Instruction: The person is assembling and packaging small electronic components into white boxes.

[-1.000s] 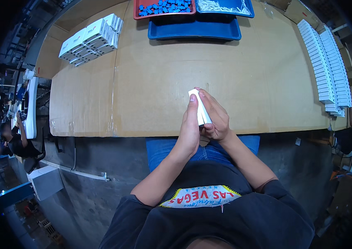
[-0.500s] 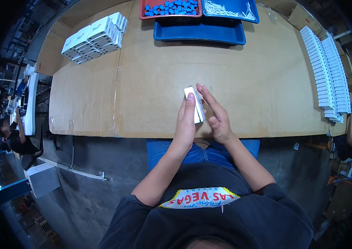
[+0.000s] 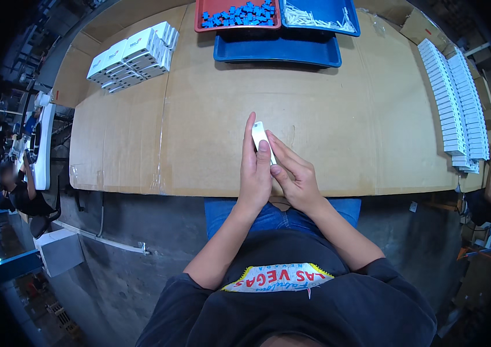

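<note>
Between my two hands stands a small white box [image 3: 259, 132], a narrow face turned up, held just above the near part of the table. My left hand [image 3: 255, 175] grips it, thumb along the upper face and fingers down the left side. Against its right side press the fingers and thumb of my right hand [image 3: 298, 178]. My palms hide most of the box's lower part.
Stacked white boxes [image 3: 133, 54] stand at the far left, with long rows of white boxes [image 3: 445, 101] at the right. Beyond my hands are a red tray [image 3: 198, 22] of blue pieces, a blue tray [image 3: 356, 26] of white sticks and another blue tray [image 3: 277, 53]. Cardboard covers the table [image 3: 211, 115].
My right hand has come in from the right and closed against the box. The box has turned slightly, and my left fingers now stretch up along its left side.
</note>
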Available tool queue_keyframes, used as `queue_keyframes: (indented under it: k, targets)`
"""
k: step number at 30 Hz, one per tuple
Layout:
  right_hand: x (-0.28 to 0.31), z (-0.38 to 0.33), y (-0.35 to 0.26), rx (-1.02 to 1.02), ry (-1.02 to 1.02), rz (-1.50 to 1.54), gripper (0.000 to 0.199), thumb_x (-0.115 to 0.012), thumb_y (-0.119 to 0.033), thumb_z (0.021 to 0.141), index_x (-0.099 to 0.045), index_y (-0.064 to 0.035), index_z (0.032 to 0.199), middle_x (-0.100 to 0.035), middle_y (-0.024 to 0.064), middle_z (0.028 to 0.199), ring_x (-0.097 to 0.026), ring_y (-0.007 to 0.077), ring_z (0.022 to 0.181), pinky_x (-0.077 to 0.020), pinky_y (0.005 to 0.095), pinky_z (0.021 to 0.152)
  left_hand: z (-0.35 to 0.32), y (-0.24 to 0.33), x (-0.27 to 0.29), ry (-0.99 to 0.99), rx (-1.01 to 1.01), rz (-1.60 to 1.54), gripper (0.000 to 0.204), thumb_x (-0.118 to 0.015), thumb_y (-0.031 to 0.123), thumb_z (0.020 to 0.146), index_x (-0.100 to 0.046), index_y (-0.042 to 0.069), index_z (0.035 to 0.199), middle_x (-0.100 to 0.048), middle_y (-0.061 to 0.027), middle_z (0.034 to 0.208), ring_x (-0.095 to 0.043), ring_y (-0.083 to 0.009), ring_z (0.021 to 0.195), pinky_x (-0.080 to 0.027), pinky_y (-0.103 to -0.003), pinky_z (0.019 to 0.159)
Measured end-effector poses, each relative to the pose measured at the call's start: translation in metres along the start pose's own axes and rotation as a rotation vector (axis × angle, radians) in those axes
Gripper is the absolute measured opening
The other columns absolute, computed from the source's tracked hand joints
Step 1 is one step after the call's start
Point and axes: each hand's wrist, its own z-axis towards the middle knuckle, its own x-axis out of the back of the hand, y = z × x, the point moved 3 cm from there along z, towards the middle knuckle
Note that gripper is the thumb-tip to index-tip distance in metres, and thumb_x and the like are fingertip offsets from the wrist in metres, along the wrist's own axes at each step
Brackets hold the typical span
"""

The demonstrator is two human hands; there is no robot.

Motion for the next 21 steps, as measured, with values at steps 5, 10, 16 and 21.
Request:
queue_keyframes:
  k: [5,10,16,21]
  targets:
    - [0.001,0.002,-0.006,0.096,0.011,-0.072,0.049,-0.062,-0.014,0.104,-0.054,0.0054,0.148,-0.052,0.0265,0.155,-0.056,0.0387,0.141,-0.0471,0.0404,0.114,-0.003,-0.008,0.0,-0.018,-0.081,-0.043,0.068,-0.037,0.039,0.116,-0.018,-0.001,0.166,-0.028,-0.0188,0.168,-0.038,-0.0245,0.147,-0.029,-0.036,0.122]
    - [0.001,0.002,-0.011,0.187,0.032,-0.124,0.045,-0.057,-0.013,0.106,-0.056,0.009,0.145,-0.054,0.031,0.151,-0.058,0.0421,0.137,-0.05,0.0423,0.111,-0.007,-0.006,-0.001,-0.008,-0.127,-0.058,0.071,-0.038,0.042,0.115,-0.017,-0.004,0.166,-0.029,-0.0197,0.167,-0.038,-0.0275,0.148,-0.028,-0.038,0.122]
    - [0.0,0.001,-0.012,0.231,0.048,-0.135,0.045,-0.056,-0.011,0.106,-0.056,0.0108,0.144,-0.056,0.0322,0.148,-0.061,0.0433,0.134,-0.0526,0.042,0.108,-0.011,-0.008,0.0,0.009,-0.164,-0.022,0.073,-0.04,0.043,0.113,-0.017,-0.003,0.166,-0.031,-0.0204,0.165,-0.038,-0.0284,0.146,-0.03,-0.039,0.121]
    - [-0.001,0.0,-0.008,0.224,0.041,-0.102,0.044,-0.055,-0.011,0.106,-0.056,0.0115,0.144,-0.056,0.032,0.148,-0.061,0.0434,0.133,-0.0526,0.0423,0.107,-0.013,-0.007,0.0,0.003,-0.154,-0.062,0.073,-0.04,0.042,0.113,-0.016,-0.001,0.166,-0.034,-0.0205,0.162,-0.042,-0.028,0.142,-0.032,-0.038,0.12]
